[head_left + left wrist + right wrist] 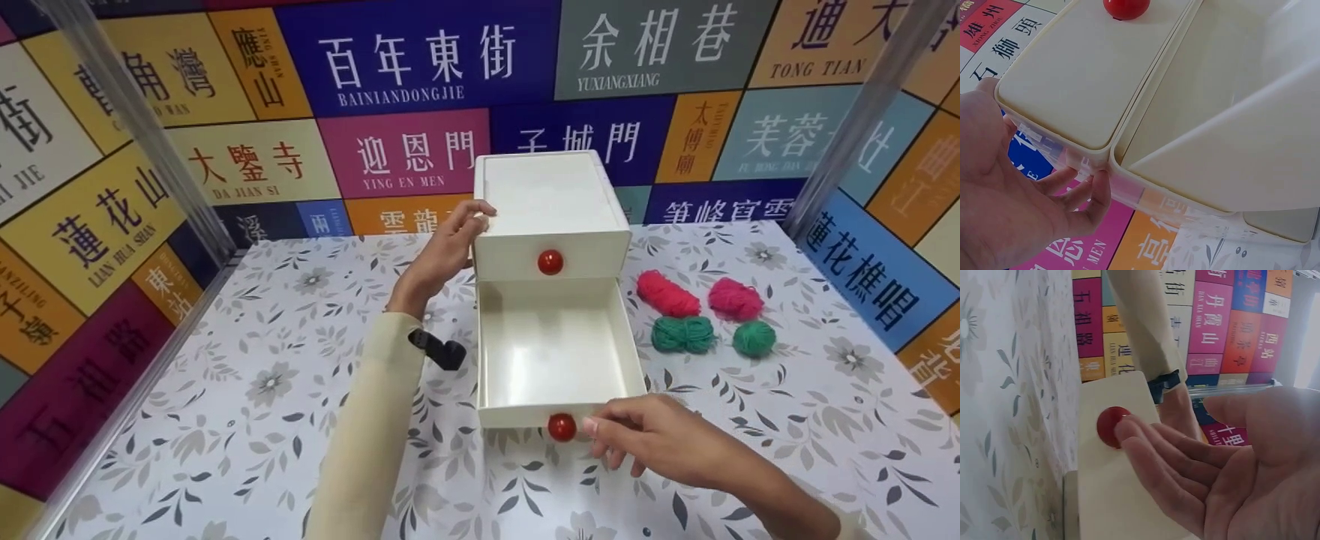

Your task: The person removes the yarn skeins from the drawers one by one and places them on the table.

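Observation:
A small white two-drawer cabinet with clear sides stands mid-table in the head view. Its lower drawer is pulled out and holds nothing; the upper one is closed. Each drawer front has a round red knob. My left hand holds the cabinet's upper left side, with bent fingers against the clear wall in the left wrist view and a digit over the top edge. Beside the lower knob is my right hand, its fingers loosely extended and thumb apart. One fingertip overlaps the knob in the right wrist view; contact cannot be told.
Right of the cabinet lie a red yarn bundle, a pink one, a green skein and a green ball. A floral cloth covers the table. Colourful sign-covered walls with clear corner posts stand behind and at the sides.

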`<state>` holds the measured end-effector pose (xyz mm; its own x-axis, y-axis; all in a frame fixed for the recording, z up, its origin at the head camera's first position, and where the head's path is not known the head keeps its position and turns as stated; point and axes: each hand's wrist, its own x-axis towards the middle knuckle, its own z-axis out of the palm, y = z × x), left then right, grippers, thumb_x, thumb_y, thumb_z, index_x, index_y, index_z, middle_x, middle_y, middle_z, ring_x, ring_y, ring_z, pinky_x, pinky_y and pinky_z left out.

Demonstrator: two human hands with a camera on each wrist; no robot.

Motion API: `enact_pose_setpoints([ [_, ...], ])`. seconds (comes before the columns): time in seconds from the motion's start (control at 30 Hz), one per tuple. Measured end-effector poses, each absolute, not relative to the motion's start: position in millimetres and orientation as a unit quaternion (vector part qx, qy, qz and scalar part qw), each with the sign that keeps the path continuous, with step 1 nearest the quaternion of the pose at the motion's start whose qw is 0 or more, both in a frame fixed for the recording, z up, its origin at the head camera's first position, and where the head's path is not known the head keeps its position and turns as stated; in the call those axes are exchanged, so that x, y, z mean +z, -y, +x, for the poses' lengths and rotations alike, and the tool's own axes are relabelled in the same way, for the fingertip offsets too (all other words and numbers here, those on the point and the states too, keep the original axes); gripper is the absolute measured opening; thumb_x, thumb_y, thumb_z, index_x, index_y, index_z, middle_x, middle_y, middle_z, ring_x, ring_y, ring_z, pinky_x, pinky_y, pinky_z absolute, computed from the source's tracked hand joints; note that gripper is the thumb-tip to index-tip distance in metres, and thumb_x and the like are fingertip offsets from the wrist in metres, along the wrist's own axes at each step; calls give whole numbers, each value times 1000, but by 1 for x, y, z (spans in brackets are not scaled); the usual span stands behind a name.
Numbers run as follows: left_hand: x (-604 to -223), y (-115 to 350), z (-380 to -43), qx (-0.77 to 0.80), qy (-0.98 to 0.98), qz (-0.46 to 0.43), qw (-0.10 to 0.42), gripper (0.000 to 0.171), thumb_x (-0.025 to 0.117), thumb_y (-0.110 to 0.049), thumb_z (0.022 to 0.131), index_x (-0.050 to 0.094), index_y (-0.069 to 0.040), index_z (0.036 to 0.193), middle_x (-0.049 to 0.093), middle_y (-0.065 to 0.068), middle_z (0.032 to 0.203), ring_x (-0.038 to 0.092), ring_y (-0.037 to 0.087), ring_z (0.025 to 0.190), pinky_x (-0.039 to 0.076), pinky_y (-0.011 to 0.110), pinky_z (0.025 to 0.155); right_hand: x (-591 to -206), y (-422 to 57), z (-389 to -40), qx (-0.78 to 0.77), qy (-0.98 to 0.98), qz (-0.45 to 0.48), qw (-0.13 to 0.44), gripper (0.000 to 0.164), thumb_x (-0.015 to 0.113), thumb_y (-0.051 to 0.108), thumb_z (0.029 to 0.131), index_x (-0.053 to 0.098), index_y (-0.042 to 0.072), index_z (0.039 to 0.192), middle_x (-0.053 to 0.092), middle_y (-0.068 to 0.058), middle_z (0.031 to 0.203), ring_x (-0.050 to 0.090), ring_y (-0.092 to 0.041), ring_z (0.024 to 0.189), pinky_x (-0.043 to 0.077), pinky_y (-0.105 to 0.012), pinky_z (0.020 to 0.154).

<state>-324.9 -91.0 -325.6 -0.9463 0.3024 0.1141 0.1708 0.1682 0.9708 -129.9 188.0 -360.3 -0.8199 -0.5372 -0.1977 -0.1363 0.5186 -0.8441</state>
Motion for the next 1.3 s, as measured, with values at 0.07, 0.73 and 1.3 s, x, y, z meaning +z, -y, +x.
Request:
enact_pose_setpoints([
  [0.07, -326, 91, -325, 626, -763, 155, 54, 24, 34, -22, 108, 46, -18, 129, 53, 11, 126, 58, 25, 108, 51, 49, 100, -364, -186, -130, -433, -848, -195, 234, 36, 55, 38, 102, 71, 7, 103, 73, -9, 92, 66, -19, 78, 59, -36, 61],
  [0.73, -326, 91, -324, 627, -761, 160, 50, 25, 35, -24, 109, 47, -17, 130, 52, 11, 123, 58, 24, 106, 49, 53, 103, -410, -167, -145, -564, -719, -166, 370, 58, 40, 45, 107, 59, -8, 121, 74, -20, 104, 72, -20, 79, 59, -31, 65],
  [1.3, -327, 90, -326, 635, -754, 161, 48, 24, 34, -21, 109, 47, -15, 129, 50, 10, 118, 58, 22, 101, 53, 45, 96, -414, -153, -145, -627, -691, -124, 338, 50, 44, 45, 105, 64, -1, 103, 75, -5, 85, 70, -13, 70, 58, -27, 65],
])
